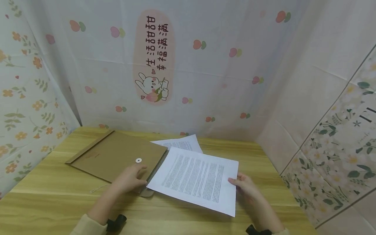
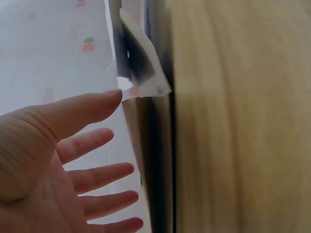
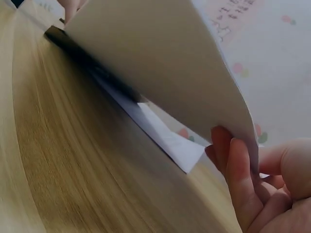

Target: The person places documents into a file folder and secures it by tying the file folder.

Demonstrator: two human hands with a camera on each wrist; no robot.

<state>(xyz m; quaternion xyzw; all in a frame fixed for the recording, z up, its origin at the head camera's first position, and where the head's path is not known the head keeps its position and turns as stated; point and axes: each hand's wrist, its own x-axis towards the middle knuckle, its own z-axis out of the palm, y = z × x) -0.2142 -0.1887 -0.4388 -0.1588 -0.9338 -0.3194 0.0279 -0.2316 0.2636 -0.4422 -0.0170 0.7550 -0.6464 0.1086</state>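
A printed white sheet (image 1: 195,178) slants above the table, its far left side at the mouth of a brown string-tie document envelope (image 1: 123,153). My right hand (image 1: 248,188) pinches the sheet's right edge, thumb on top and fingers underneath, as the right wrist view shows with the hand (image 3: 265,187) on the paper (image 3: 155,58). Over the envelope's near edge is my left hand (image 1: 130,179), fingers spread; its thumb tip comes right at the sheet's near left corner. In the left wrist view the left hand (image 2: 63,160) has its fingers extended beside the envelope's edge.
Another printed sheet (image 1: 185,143) lies behind, partly covered by the raised one. The envelope has a white round button (image 1: 138,160) and a loose white string (image 1: 98,188). Patterned cloth (image 1: 223,81) hangs around the wooden table (image 1: 58,209).
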